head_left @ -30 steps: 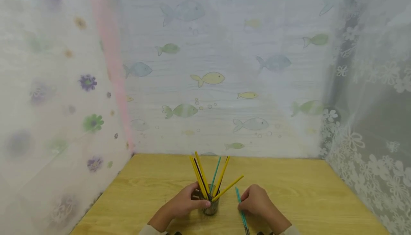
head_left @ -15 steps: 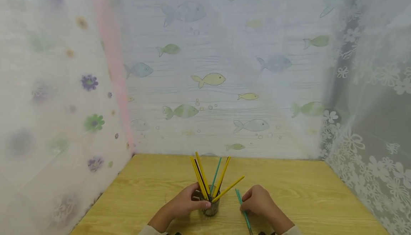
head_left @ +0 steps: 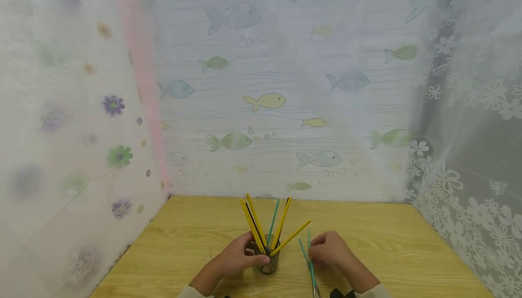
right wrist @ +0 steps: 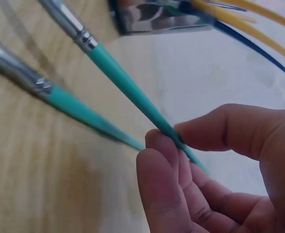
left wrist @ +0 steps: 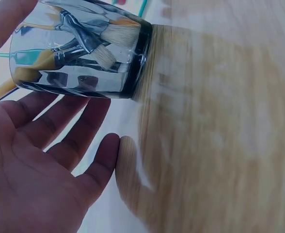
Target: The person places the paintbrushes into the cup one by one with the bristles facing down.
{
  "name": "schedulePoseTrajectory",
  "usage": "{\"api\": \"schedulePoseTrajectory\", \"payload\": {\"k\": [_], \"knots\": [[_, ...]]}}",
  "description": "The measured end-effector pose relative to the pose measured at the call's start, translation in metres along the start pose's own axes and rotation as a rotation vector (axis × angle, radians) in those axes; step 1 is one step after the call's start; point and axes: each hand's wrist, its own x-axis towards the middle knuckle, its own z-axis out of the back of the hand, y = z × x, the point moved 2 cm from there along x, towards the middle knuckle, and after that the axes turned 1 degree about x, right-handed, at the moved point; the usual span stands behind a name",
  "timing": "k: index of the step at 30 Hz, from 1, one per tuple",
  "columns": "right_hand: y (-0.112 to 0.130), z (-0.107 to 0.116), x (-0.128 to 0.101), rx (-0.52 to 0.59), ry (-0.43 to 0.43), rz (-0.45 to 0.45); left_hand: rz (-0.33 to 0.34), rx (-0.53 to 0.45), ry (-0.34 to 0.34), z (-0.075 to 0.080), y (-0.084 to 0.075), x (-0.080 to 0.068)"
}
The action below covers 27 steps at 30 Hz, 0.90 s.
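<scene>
A clear glass (head_left: pixel 269 268) full of paintbrushes stands on the table. My left hand (head_left: pixel 235 258) holds it, thumb on the near side and fingers around the far side. In the left wrist view the bristle ends of the brushes (left wrist: pixel 120 36) show through the glass, pointing down. To the right, my right hand (head_left: pixel 332 252) pinches a teal paintbrush (right wrist: pixel 128 90) by its handle between thumb and fingers. A second teal paintbrush (right wrist: pixel 84 114) lies across beside it, its handle tip partly hidden behind the fingertips. Both have silver ferrules.
Yellow handles (head_left: pixel 252 223) and one teal handle (head_left: pixel 273 218) fan out above the glass; one yellow handle (head_left: pixel 295 234) leans right toward my right hand. The wood-grain table (head_left: pixel 195 216) is bounded by a fish-print curtain (head_left: pixel 269 166) behind and flowered curtains at both sides.
The two teal paintbrushes, close together before, now spread apart at their handle ends. My right hand has shifted slightly right with one of them. The left hand stays on the glass.
</scene>
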Motion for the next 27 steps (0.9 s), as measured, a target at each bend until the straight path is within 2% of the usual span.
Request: {"api": "schedulePoseTrajectory", "payload": {"k": [6, 11, 16, 22, 27], "knots": [[0.011, 0.007, -0.001, 0.063, -0.059, -0.008, -0.084, 0.029, 0.023, 0.003, 0.000, -0.002], [0.021, 0.012, -0.004, 0.107, -0.093, 0.015, -0.130, -0.028, 0.043, 0.006, -0.002, -0.004], [0.034, 0.015, -0.009, 0.151, -0.124, 0.040, -0.128, -0.077, 0.065, 0.008, -0.001, -0.003], [0.045, 0.021, -0.016, 0.175, -0.124, 0.057, -0.112, -0.089, 0.050, 0.008, 0.001, -0.002], [0.048, 0.026, -0.018, 0.191, -0.160, 0.056, -0.106, -0.093, 0.042, 0.007, 0.001, -0.002]]}}
